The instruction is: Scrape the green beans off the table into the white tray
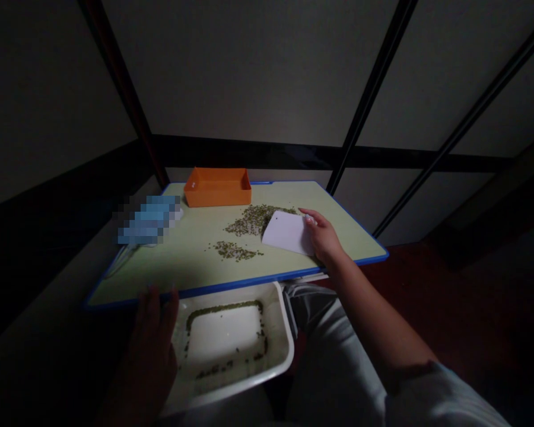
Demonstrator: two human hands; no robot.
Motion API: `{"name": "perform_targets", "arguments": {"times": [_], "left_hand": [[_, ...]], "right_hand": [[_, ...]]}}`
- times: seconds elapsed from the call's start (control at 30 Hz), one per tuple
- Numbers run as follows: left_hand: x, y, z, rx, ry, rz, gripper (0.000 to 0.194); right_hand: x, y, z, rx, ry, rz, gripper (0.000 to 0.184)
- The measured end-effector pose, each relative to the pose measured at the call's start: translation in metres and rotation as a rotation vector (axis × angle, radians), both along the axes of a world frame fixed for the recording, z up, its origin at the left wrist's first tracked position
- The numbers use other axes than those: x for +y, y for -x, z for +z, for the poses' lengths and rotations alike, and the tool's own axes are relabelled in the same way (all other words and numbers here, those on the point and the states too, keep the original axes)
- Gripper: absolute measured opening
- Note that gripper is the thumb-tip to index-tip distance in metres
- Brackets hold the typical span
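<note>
My right hand (324, 236) grips a white plastic scraper (289, 232) with a small hole in one corner. The scraper's left edge touches a scattered pile of small green grains, like mung beans (251, 220), on the table. Nearer me lies a smaller patch of the same grains. Below the table's front edge, a white tub (285, 338) sits over my lap, with green grains lying along the edges of its floor. My left hand (153, 344), dark in shadow, is at the tub's left side, its fingertips by the table edge; it seems to hold the rim, which it partly hides.
The pale green table (196, 261) has a blue edge. An orange bin (218, 197) stands at its back left. A blurred-out blue item (149, 219) with a white cord lies on the left side. Panelled walls (249, 77) rise behind and to the left.
</note>
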State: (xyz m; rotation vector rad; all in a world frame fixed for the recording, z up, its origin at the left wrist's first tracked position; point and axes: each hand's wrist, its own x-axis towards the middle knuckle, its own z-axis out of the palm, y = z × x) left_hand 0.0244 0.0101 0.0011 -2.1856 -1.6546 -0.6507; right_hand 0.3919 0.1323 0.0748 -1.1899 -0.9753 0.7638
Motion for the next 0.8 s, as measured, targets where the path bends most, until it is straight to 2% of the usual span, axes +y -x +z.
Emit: {"name": "perform_targets", "arguments": {"times": [0.27, 0.37, 0.5, 0.67, 0.8], "left_hand": [[0.002, 0.018, -0.006, 0.068, 0.009, -0.049, 0.087], [0.003, 0.018, -0.006, 0.069, -0.019, -0.051, 0.086], [0.002, 0.018, -0.006, 0.073, -0.006, -0.048, 0.087], [-0.001, 0.016, -0.003, 0.037, -0.01, -0.069, 0.088], [-0.005, 0.007, 0.002, -0.027, -0.002, -0.025, 0.091]], "right_hand": [[0.002, 0.01, 0.003, -0.063, -0.057, 0.134, 0.032], [0.002, 0.009, 0.002, -0.07, -0.054, 0.158, 0.031], [0.0, 0.006, 0.001, -0.086, -0.035, 0.17, 0.04], [-0.002, 0.004, 0.001, -0.082, -0.028, 0.194, 0.036], [-0.004, 0.003, 0.001, -0.089, -0.042, 0.199, 0.036]]}}
